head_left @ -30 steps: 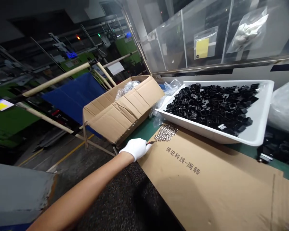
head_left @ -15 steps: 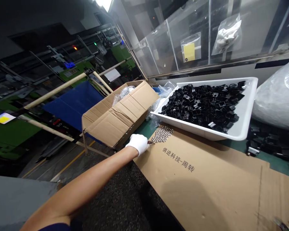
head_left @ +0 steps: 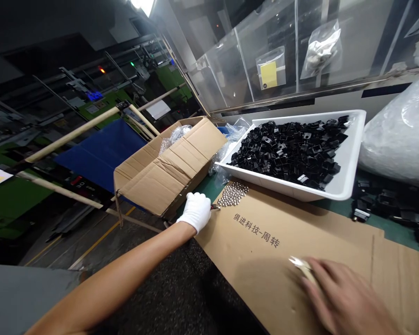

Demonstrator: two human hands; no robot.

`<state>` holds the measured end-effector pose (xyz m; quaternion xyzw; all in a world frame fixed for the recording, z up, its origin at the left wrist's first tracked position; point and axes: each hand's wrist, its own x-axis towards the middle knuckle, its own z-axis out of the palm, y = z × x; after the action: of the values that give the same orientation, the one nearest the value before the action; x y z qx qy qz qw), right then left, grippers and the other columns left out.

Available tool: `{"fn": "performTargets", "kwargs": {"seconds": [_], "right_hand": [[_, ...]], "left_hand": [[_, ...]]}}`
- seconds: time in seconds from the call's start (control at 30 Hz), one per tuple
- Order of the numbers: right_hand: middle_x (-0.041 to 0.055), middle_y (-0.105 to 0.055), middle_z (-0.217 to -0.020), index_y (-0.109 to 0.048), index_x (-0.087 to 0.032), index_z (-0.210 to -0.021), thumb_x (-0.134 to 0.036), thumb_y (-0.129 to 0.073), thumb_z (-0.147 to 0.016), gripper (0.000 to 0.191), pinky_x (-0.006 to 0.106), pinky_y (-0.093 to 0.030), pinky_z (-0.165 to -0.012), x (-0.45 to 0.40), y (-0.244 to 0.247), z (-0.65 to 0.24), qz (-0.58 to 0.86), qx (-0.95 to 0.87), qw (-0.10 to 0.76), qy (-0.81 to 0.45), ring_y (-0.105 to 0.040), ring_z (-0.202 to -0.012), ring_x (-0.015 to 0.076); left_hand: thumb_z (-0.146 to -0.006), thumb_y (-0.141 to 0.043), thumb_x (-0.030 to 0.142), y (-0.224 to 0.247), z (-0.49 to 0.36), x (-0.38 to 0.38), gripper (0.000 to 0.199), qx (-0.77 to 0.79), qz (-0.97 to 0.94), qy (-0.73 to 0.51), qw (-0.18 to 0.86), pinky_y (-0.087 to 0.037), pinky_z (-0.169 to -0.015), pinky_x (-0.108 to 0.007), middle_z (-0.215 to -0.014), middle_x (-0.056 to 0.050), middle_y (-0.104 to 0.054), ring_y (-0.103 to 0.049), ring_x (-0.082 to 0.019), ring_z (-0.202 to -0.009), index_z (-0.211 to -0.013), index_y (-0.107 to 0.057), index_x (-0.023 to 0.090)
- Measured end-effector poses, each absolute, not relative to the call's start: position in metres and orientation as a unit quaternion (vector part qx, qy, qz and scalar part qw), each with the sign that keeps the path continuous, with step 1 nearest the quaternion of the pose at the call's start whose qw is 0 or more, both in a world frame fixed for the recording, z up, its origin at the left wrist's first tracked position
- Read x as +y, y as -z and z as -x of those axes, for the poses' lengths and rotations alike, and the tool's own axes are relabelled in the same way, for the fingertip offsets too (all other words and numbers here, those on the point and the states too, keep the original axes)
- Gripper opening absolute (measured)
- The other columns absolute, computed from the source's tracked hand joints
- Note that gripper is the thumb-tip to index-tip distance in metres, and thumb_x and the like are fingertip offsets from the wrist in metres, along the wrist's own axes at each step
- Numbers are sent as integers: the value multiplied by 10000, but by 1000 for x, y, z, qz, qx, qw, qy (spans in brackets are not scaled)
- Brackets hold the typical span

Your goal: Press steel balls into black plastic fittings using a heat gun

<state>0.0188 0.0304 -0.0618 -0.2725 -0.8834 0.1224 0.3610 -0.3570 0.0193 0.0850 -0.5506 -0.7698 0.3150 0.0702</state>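
Head view: the bare right hand has just been brought in, pretty much pinching something pale and blurry on the cardboard sheet, so both hands are now over it. A small dark tool is held tight in the white-gloved left hand, tip just beside the steel balls, with a white tray of black plastic parts just past that hand.

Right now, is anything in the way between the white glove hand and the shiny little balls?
Nothing visible blocks it. The white-gloved left hand sits just beside the shiny metal balls. Only the small tool it holds lies between them, pointing at the balls' edge, above the brown cardboard sheet.
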Motion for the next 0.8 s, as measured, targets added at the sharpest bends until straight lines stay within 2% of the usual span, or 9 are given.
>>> {"fn": "performTargets", "kwargs": {"seconds": [0.07,0.13,0.3,0.4,0.57,0.8], "right_hand": [[153,-635,-1075,-641,-123,-1240,-306,-562,-1035,286,444,-534,-792,33,54,44,280,-906,303,-94,-621,-946,300],[135,-625,-1049,-653,-121,-1226,-279,-611,-1007,273,440,-532,-827,39,44,106,288,-915,270,-90,-606,-951,288],[82,-617,-1062,-644,-128,-1174,-367,-662,-1036,277,423,-550,-895,55,30,206,290,-936,189,-64,-615,-991,244],[95,-619,-1141,-632,-133,-1233,-389,-646,-1061,309,434,-560,-926,59,30,231,282,-944,165,-50,-623,-1044,246],[102,-625,-1165,-636,-129,-1241,-396,-652,-1063,322,442,-569,-932,62,39,251,278,-950,134,-40,-632,-1054,250],[103,-625,-1169,-633,-132,-1256,-417,-641,-1069,341,442,-570,-931,60,52,256,289,-950,112,-46,-633,-1055,250]], "left_hand": [[-962,-566,272,-85,358,19,298,-766,556,-314,75,-365,-899,-504,-1068,-254,-696,-619,-398,-1051,-1052,-742,49],[-962,-572,262,-84,359,18,282,-762,562,-313,77,-361,-888,-505,-1045,-250,-698,-624,-399,-1032,-1035,-742,49],[-971,-562,239,-80,362,13,256,-760,570,-303,71,-340,-886,-515,-1041,-232,-691,-612,-408,-1045,-1044,-736,66],[-976,-536,201,-78,364,12,249,-763,569,-299,67,-325,-900,-522,-1056,-231,-686,-603,-405,-1061,-1062,-727,68],[-982,-505,166,-76,368,11,253,-765,567,-301,62,-325,-888,-505,-1064,-231,-687,-605,-385,-1051,-1066,-722,69],[-984,-543,257,-75,374,7,251,-763,573,-294,63,-341,-854,-491,-1048,-212,-686,-603,-389,-1033,-1063,-717,95]]}}
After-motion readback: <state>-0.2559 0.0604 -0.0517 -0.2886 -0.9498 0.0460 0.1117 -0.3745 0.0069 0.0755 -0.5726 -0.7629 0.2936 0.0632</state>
